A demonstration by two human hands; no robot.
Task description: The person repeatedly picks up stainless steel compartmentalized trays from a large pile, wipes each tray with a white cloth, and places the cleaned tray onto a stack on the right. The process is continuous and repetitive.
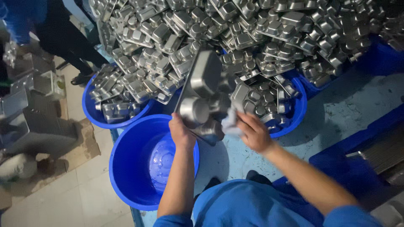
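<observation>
My left hand (pixel 181 131) grips the lower edge of a steel compartment tray (pixel 203 90), held upright with its underside facing me. My right hand (pixel 253 132) presses a pale cloth (pixel 230 122) against the tray's lower right part. Both hands are above the gap between a blue tub (pixel 126 176) and a pile of trays. The tub below my left hand holds one tray lying flat at its bottom (pixel 162 162).
A large heap of steel trays (pixel 252 29) fills the top of the view, spilling over two blue tubs (pixel 90 111) (pixel 296 115). Another person's dark legs (pixel 67 38) stand at top left. Stacked metal parts (pixel 25 105) lie on the left.
</observation>
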